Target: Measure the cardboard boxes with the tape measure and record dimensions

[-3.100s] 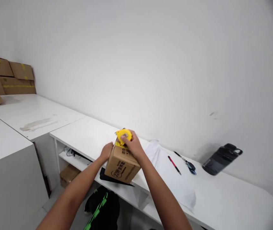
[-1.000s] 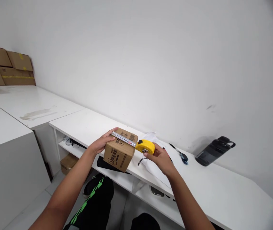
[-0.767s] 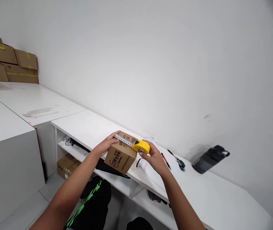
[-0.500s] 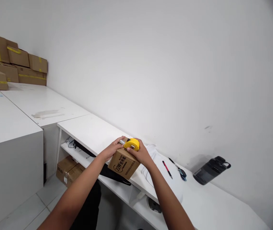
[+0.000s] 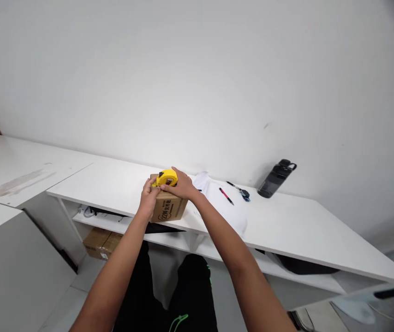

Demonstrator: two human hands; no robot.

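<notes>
A small brown cardboard box (image 5: 169, 210) with dark print on its front stands near the front edge of a white desk (image 5: 294, 230). A yellow tape measure (image 5: 167, 177) rests on the box's top. My right hand (image 5: 180, 186) is closed around the tape measure from the right. My left hand (image 5: 148, 196) is curled against the box's left top corner, its fingertips pinched at the tape measure's near end. No length of tape shows drawn out.
White paper (image 5: 223, 205) lies right of the box, then a red pen (image 5: 225, 196), a blue-handled tool (image 5: 241, 192) and a dark bottle (image 5: 276, 179) by the wall. Cardboard boxes (image 5: 102, 242) sit under the desk. A white counter (image 5: 13, 166) joins on the left.
The drawn-out tape has gone back into its case, and my right hand has brought the tape measure from the box's right side onto its top. The view swung right and upright.
</notes>
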